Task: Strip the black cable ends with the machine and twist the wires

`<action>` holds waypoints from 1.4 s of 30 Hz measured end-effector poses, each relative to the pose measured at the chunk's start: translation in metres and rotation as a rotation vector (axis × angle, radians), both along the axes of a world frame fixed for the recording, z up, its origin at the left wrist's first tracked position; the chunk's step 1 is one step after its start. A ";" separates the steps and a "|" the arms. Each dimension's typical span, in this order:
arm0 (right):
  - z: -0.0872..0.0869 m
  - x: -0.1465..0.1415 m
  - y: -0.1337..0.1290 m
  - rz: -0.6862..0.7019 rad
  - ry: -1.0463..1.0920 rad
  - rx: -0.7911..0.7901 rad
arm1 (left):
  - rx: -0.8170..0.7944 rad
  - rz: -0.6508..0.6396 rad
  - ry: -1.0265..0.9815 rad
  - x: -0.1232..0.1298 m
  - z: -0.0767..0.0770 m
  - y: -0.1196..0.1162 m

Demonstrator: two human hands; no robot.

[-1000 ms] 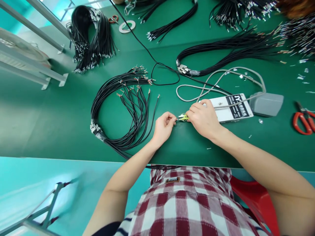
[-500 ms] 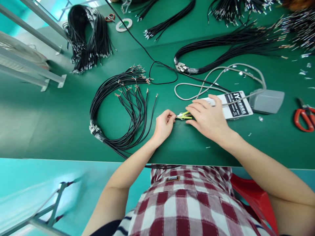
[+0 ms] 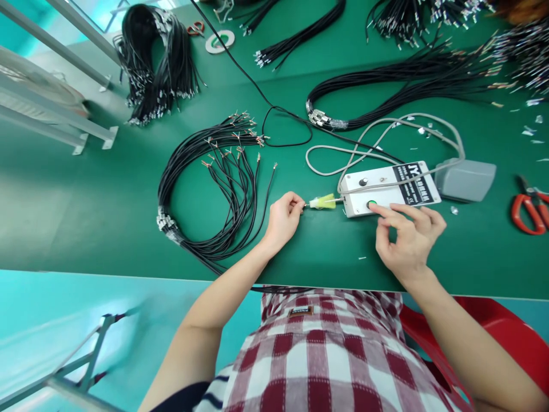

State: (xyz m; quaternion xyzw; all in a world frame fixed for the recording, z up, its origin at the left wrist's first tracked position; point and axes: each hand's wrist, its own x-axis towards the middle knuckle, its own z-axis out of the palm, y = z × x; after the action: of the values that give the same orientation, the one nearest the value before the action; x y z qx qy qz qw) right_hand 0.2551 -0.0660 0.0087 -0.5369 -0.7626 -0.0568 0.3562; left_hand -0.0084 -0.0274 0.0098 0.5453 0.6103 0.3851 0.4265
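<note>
My left hand (image 3: 285, 216) is pinched shut on the end of a thin cable (image 3: 306, 205), most of which the fingers hide. Directly right of those fingertips is a yellow-green forked piece (image 3: 323, 201), its outline blurred, joined by a thin shaft to a white control box (image 3: 355, 184) marked JY. The index fingertip of my right hand (image 3: 407, 237) rests on the box's green button (image 3: 371, 203). That hand holds nothing, and its other fingers are spread and bent above the box's front edge.
A curved bundle of black cables (image 3: 165, 171) with stripped ends lies left of my hands. A grey block (image 3: 466, 178) adjoins the box, with red-handled pliers (image 3: 529, 213) farther right. More cable bundles (image 3: 334, 91), a tape roll (image 3: 220, 42) and a looped grey cord (image 3: 319, 147) lie behind.
My right hand has left the yellow-green piece and moved right and down to the button. The piece, crisp before, is now blurred. My left hand stays nearly in place.
</note>
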 end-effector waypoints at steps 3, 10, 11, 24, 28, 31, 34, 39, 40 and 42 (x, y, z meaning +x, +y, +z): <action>0.000 0.001 0.002 -0.012 -0.005 0.026 | -0.010 0.045 -0.040 -0.007 -0.001 -0.003; 0.004 -0.009 -0.023 0.109 0.101 -0.011 | 0.077 0.169 -0.252 -0.045 0.015 0.011; 0.002 -0.011 -0.027 0.142 0.104 -0.040 | 0.157 0.211 -0.207 -0.056 0.022 0.020; -0.014 -0.010 -0.028 0.266 0.203 -0.166 | 0.400 0.099 0.353 -0.087 0.053 0.000; -0.013 -0.011 -0.026 0.275 0.228 -0.195 | 0.039 -1.032 0.351 -0.055 0.075 -0.108; -0.012 -0.013 -0.026 0.296 0.217 -0.185 | -0.151 -1.171 0.572 -0.053 0.070 -0.153; -0.011 -0.013 -0.028 0.324 0.198 -0.170 | -0.127 -1.141 0.836 -0.053 0.036 -0.174; -0.011 -0.012 -0.031 0.334 0.184 -0.171 | -0.169 -0.995 1.041 -0.045 0.011 -0.174; -0.010 -0.012 -0.031 0.331 0.185 -0.175 | -0.234 -0.999 0.997 -0.045 0.020 -0.168; -0.010 -0.012 -0.032 0.331 0.196 -0.184 | -0.330 -1.003 0.804 -0.048 0.048 -0.152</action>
State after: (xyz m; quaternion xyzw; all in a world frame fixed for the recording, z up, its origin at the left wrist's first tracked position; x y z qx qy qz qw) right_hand 0.2428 -0.0976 -0.0012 -0.4378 -0.8040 0.1249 0.3824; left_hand -0.0565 -0.1795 0.0581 0.7921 0.4449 -0.1922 0.3712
